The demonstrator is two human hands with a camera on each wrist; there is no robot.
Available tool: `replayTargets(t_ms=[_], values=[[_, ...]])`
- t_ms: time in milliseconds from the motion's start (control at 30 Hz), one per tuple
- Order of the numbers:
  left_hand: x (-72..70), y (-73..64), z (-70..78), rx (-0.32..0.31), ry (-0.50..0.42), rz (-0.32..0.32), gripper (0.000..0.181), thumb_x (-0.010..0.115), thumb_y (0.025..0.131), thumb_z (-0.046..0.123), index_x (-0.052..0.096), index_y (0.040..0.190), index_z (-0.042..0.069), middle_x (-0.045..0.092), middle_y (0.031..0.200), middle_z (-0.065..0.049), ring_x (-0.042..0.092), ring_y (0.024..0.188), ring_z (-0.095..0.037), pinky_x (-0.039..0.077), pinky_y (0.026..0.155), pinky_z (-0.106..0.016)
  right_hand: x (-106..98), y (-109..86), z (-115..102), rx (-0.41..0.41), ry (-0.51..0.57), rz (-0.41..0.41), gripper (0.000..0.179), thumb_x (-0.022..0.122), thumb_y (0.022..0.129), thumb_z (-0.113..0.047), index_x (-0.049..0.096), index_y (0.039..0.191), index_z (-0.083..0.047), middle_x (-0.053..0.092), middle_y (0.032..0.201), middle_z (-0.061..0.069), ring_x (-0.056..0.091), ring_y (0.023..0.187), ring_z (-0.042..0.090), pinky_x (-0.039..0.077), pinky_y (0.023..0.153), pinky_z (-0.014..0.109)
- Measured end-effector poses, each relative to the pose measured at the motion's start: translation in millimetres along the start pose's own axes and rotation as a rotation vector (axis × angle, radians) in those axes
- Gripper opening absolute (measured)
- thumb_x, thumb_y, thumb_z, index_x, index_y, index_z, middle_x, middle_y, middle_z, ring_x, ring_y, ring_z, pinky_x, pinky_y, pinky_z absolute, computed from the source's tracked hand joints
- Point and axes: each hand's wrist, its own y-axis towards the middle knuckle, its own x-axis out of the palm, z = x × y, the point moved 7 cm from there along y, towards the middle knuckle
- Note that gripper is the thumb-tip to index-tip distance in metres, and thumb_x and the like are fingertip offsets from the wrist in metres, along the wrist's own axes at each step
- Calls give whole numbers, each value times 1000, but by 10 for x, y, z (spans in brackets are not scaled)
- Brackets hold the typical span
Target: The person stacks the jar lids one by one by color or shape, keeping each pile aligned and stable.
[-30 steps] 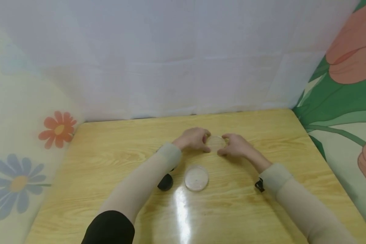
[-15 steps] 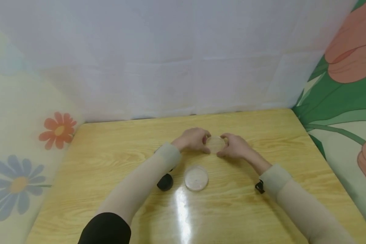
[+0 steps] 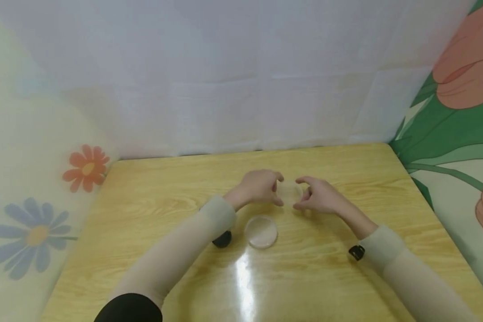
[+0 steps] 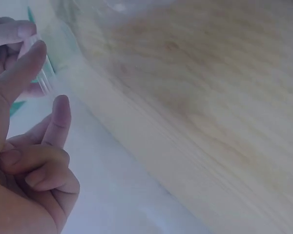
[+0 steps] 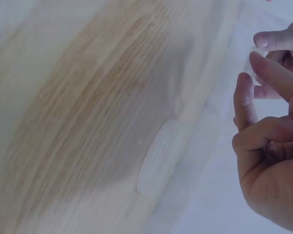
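Note:
A small clear round dish (image 3: 290, 192), like a petri dish, is held between my two hands near the far side of the table. My left hand (image 3: 261, 185) grips its left rim, and my right hand (image 3: 319, 195) grips the right rim between thumb and finger. From the right wrist, the dish (image 5: 250, 66) shows edge-on, with fingertips on its side. The left wrist view has the same dish (image 4: 44, 73) edge-on against the wall. A second clear dish (image 3: 261, 231) lies flat on the table, nearer to me.
A black round object (image 3: 222, 239) sits partly hidden behind my left forearm. The wooden table (image 3: 153, 192) ends at a white cloth wall (image 3: 225, 112). One translucent curved shape (image 5: 161, 158) overlaps the table edge in the right wrist view.
The head view has swung slightly, so the scene sits further right. My right hand has drawn a little rightward, and the dish between my hands shows a less round, blurrier outline.

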Motion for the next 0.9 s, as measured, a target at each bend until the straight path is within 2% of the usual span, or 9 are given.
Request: replayTargets(t_ms=[167,367,533,700,833,900], values=[[28,-132,143,13,21,21,73,88,81,48,64,137,8,67,90,8,63,82,-12,53,73,-34,15,-140,-13,-32,-4,-17,83,87,85,-23,44,152,2,71,81,-2,67,70,17,56,67,36],[111,-272,286,0,40,19,73,87,82,49,64,136,6,69,90,6,65,81,-13,55,72,-35,50,-285,-22,-74,-9,-45,81,87,85,-24,46,150,2,70,79,-4,66,68,16,55,66,36],[204,-339,376,-15,36,19,73,88,80,50,65,134,6,71,88,6,65,76,-11,55,66,-31,84,-399,6,-88,-1,-67,80,87,85,-23,46,149,3,70,79,-4,66,67,17,54,65,36],[303,-379,458,-49,30,21,71,90,77,52,69,129,9,72,87,6,66,76,-12,55,65,-33,126,-488,55,-119,19,-81,78,88,85,-20,48,147,4,69,77,-4,66,66,17,54,62,33],[372,-411,522,-54,48,37,65,90,76,52,71,121,10,73,96,2,64,77,-12,52,63,-33,174,-543,109,-98,21,-95,78,88,84,-19,48,148,2,69,79,-4,65,68,16,53,63,32],[405,-432,551,-52,46,40,61,91,76,50,71,117,10,71,95,2,62,76,-12,50,62,-32,199,-564,137,-78,16,-102,78,88,84,-19,49,148,0,69,79,-3,64,68,16,53,63,32]])
